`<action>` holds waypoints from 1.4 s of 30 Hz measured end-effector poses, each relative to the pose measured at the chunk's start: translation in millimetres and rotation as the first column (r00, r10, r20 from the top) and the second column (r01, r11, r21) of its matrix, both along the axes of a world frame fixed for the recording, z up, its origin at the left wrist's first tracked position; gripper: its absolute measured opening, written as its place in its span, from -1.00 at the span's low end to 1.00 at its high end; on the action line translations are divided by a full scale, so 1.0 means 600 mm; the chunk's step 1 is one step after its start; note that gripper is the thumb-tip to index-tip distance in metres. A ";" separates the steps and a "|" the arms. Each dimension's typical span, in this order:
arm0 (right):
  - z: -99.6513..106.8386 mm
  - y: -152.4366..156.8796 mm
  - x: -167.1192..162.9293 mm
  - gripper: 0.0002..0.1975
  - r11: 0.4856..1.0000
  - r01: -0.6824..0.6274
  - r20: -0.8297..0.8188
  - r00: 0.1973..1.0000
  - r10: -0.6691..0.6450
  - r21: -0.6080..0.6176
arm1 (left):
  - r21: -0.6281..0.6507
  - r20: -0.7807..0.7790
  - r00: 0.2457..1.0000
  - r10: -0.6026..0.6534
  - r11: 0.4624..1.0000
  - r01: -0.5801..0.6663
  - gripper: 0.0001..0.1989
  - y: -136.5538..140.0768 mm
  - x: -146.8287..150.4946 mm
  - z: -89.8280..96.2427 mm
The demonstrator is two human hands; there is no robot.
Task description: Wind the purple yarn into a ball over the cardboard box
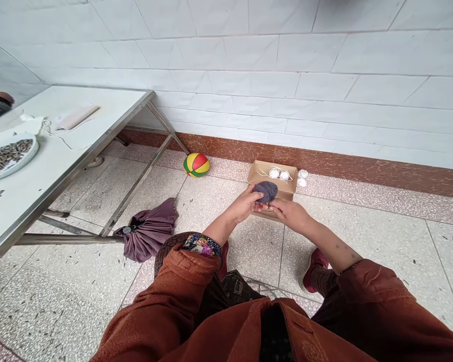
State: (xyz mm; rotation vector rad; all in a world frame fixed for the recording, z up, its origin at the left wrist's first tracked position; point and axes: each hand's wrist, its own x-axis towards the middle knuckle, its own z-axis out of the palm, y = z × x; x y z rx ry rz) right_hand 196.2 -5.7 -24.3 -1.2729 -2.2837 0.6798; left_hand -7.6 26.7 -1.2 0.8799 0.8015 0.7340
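Observation:
A ball of dark grey-purple yarn (266, 191) is in my left hand (245, 205), whose thumb and fingers are wrapped round its left side. My right hand (292, 215) is close against the lower right of the ball, fingers pressed together and pointing left. Whether a strand runs between those fingers is too small to make out. Both hands are above an open cardboard box (253, 174) on the floor, hiding part of it. White yarn balls (279, 174) with loose strands lie in the box. More white yarn balls (302, 177) sit on the floor at its right.
A white table (109, 108) with metal legs stands at the left, bearing a tray (33, 153) of seeds or husks. A coloured ball (197, 165) rests by its far leg, and a folded purple umbrella (151, 229) lies nearby. The tiled wall (305, 85) rises behind the box.

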 end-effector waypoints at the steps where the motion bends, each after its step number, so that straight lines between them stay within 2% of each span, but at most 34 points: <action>1: 0.004 -0.001 -0.001 -0.80 0.998 -0.053 -0.017 0.998 0.053 0.016 | 0.042 -0.080 0.997 0.020 0.999 -0.016 -0.38 -0.001 0.001 0.002; 3: 0.016 -0.002 -0.002 -0.78 0.994 -0.103 -0.067 0.992 0.106 0.047 | 0.127 -0.231 0.973 0.018 0.992 0.011 -0.39 -0.004 0.001 0.008; 5: 0.027 0.002 -0.001 -0.77 0.993 -0.078 -0.129 0.988 0.088 0.083 | 0.174 -0.324 0.945 -0.036 0.980 0.097 -0.41 -0.008 0.000 0.014; 9: 0.035 0.016 0.006 -0.78 0.991 0.040 -0.238 0.971 -0.008 0.130 | 0.179 -0.357 0.921 -0.160 0.955 0.235 -0.34 -0.012 -0.008 0.021; 12: 0.028 0.025 0.011 -0.79 0.986 0.119 -0.292 0.953 -0.082 0.114 | 0.141 -0.280 0.919 -0.277 0.935 0.325 -0.26 -0.014 -0.012 0.018; 16: 0.017 0.032 0.012 -0.78 0.978 0.205 -0.341 0.922 -0.183 0.029 | 0.062 -0.016 0.927 -0.376 0.925 0.376 -0.20 -0.017 -0.013 0.015; 20: 0.001 0.030 0.010 -0.79 0.970 0.242 -0.319 0.917 -0.241 -0.037 | 0.018 0.201 0.931 -0.305 0.951 0.308 -0.20 -0.017 -0.013 0.017; 23: -0.015 0.022 0.006 -0.81 0.966 0.257 -0.207 0.943 -0.259 -0.035 | -0.016 0.257 0.949 -0.183 0.981 0.194 -0.22 -0.012 -0.012 0.016; 25: -0.022 0.013 0.003 -0.81 0.977 0.212 -0.101 0.972 -0.212 -0.014 | -0.041 0.257 0.963 -0.087 0.994 0.100 -0.24 -0.009 -0.011 0.014; 29: -0.018 -0.006 -0.006 -0.78 0.999 -0.017 0.063 0.998 0.014 0.045 | -0.069 0.165 0.985 0.046 0.997 -0.035 -0.29 -0.005 -0.008 0.012; 31: -0.006 -0.010 -0.010 -0.75 0.991 -0.107 0.076 0.992 0.101 0.080 | -0.051 0.041 0.997 0.058 0.997 -0.056 -0.32 -0.005 -0.007 0.011; 33: 0.009 -0.010 -0.011 -0.73 0.985 -0.133 0.041 0.991 0.129 0.112 | 0.016 -0.117 0.992 0.051 0.999 -0.050 -0.35 -0.007 -0.006 0.009; 37: 0.029 0.005 -0.005 -0.68 0.988 -0.012 -0.074 0.997 0.024 0.154 | 0.133 -0.324 0.946 -0.030 0.988 0.077 -0.43 -0.013 -0.006 0.005; 42: 0.021 0.026 0.002 -0.70 0.979 0.147 -0.176 0.977 -0.121 0.142 | 0.136 -0.326 0.921 -0.211 0.954 0.267 -0.45 -0.016 -0.012 0.006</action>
